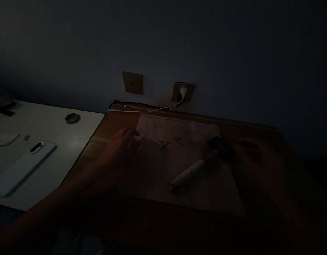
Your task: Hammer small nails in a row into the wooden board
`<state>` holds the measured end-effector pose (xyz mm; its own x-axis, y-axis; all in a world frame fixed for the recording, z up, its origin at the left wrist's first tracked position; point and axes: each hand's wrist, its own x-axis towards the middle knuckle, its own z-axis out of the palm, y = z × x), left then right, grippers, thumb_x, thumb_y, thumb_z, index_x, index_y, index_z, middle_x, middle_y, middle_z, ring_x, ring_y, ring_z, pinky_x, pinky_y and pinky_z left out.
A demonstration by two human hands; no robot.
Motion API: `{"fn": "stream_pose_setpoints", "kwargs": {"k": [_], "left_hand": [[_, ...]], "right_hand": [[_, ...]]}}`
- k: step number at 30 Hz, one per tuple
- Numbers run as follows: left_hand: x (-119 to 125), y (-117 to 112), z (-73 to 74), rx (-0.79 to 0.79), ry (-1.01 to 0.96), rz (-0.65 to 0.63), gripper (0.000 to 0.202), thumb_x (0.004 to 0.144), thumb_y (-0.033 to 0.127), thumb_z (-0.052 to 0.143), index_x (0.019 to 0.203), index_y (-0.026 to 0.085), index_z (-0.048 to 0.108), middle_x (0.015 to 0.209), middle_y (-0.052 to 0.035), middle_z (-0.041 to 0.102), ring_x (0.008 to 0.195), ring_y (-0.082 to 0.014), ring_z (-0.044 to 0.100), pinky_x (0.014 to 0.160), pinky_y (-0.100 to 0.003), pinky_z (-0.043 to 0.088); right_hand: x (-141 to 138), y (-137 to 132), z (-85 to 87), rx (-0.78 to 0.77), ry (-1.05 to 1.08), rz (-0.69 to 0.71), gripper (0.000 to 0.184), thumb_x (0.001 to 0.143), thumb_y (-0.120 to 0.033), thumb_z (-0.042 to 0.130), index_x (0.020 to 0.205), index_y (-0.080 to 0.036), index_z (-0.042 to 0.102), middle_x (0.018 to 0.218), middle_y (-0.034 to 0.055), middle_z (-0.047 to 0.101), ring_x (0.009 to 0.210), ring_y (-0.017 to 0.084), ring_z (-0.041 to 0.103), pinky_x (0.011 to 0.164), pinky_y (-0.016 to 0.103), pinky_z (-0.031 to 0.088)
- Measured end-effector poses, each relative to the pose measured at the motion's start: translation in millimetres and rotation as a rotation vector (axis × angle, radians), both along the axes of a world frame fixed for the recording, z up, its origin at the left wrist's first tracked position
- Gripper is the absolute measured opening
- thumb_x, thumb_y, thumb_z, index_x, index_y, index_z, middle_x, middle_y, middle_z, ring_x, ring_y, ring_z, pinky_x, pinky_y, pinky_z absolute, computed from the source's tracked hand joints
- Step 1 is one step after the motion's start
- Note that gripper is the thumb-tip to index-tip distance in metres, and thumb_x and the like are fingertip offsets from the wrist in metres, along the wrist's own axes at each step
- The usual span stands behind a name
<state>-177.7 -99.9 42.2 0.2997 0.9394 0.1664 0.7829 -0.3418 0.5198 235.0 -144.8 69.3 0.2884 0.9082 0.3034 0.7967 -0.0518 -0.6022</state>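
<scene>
The small fasteners (164, 144) look metallic, the hammer handle (188, 173) matt, the tabletop (114, 121) wooden.

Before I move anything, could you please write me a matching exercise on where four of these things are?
1. Hammer
2. Phone
3. Plug
4. Left hand

A. in the wall socket
B. at the left edge of the board
C. on the white table
D. slantwise, handle over the board

Pairs: 1-D; 2-C; 3-A; 4-B
</scene>
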Motion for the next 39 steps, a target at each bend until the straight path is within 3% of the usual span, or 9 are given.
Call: {"fn": "stream_pose_setpoints", "kwargs": {"k": [3,6,11,16,19,22,28,33,39], "left_hand": [[-15.3,-30.6,-26.3,-0.125,-0.033,0.034,0.046,0.104,0.049,0.046,0.137,0.021,0.058,0.142,-0.0154,0.064,0.129,-0.0319,0.063,0.111,-0.049,0.052],[-12.4,-47.3,-29.4,-0.177,-0.119,0.021,0.053,0.104,0.053,0.049,0.148,0.023,0.050,0.157,-0.0141,0.055,0.143,-0.0308,0.055,0.120,-0.047,0.046],[-8.7,-45.1,-24.4,-0.223,-0.266,0.063,0.048,0.101,0.051,0.051,0.140,0.023,0.054,0.146,-0.0145,0.063,0.134,-0.0298,0.062,0.113,-0.045,0.053],[-40.5,-43.8,-17.5,-0.113,-0.154,0.136,0.042,0.096,0.052,0.057,0.127,0.024,0.064,0.157,-0.0146,0.047,0.141,-0.0324,0.055,0.116,-0.050,0.050],[-68.0,-46.4,-8.6,-0.102,-0.121,0.273,0.045,0.095,0.056,0.057,0.124,0.023,0.066,0.144,-0.0140,0.051,0.115,-0.0279,0.067,0.102,-0.049,0.059],[-90.4,-47.1,-6.5,-0.110,-0.110,0.342,0.047,0.095,0.058,0.057,0.125,0.022,0.065,0.136,-0.0126,0.052,0.093,-0.0216,0.069,0.090,-0.046,0.063],[-114.4,-44.1,-22.3,-0.003,-0.072,0.332,0.045,0.092,0.054,0.062,0.121,0.019,0.067,0.148,-0.0166,0.043,0.133,-0.0343,0.057,0.115,-0.058,0.050],[-119.7,-46.1,-24.2,-0.028,-0.059,0.343,0.046,0.095,0.054,0.059,0.125,0.019,0.066,0.145,-0.0165,0.049,0.128,-0.0326,0.062,0.109,-0.056,0.056],[-103.4,-49.1,-28.7,0.026,0.041,0.288,0.043,0.096,0.051,0.061,0.123,0.019,0.066,0.139,-0.0163,0.053,0.123,-0.0316,0.063,0.104,-0.052,0.058]], "right_hand": [[9.7,-34.9,-42.9,-0.162,0.174,-0.140,0.045,0.074,-0.059,0.067,0.108,-0.030,0.063,0.115,0.0156,0.075,0.107,0.042,0.073,0.094,0.064,0.057],[7.8,-54.8,-61.5,-0.233,0.243,-0.228,0.050,0.070,-0.064,0.069,0.108,-0.033,0.060,0.122,0.0170,0.075,0.115,0.044,0.071,0.099,0.064,0.055],[-4.3,-59.9,-58.7,-0.243,0.263,-0.218,0.052,0.070,-0.064,0.064,0.105,-0.027,0.064,0.121,0.0185,0.075,0.119,0.045,0.069,0.104,0.065,0.052],[-47.1,-61.6,-64.4,-0.198,0.349,-0.073,0.050,0.074,-0.062,0.065,0.109,-0.026,0.066,0.120,0.0162,0.076,0.115,0.039,0.072,0.102,0.059,0.054],[-81.9,-58.8,-68.2,-0.195,0.417,-0.010,0.053,0.076,-0.063,0.066,0.110,-0.023,0.067,0.119,0.0190,0.077,0.108,0.037,0.074,0.095,0.056,0.058],[-106.9,-52.8,-70.0,-0.218,0.466,0.026,0.052,0.074,-0.062,0.069,0.108,-0.023,0.067,0.115,0.0199,0.078,0.103,0.036,0.075,0.089,0.053,0.060],[-121.1,-48.0,-73.5,-0.256,0.475,0.077,0.049,0.076,-0.062,0.070,0.108,-0.024,0.068,0.115,0.0178,0.078,0.101,0.035,0.075,0.084,0.051,0.061],[-119.8,-53.6,-72.7,-0.298,0.493,0.100,0.052,0.079,-0.063,0.070,0.112,-0.023,0.069,0.123,0.0180,0.076,0.109,0.035,0.074,0.092,0.052,0.060],[-121.4,-58.0,-70.9,-0.311,0.530,0.113,0.052,0.080,-0.062,0.071,0.117,-0.025,0.069,0.128,0.0157,0.075,0.112,0.035,0.074,0.093,0.051,0.061]]}}
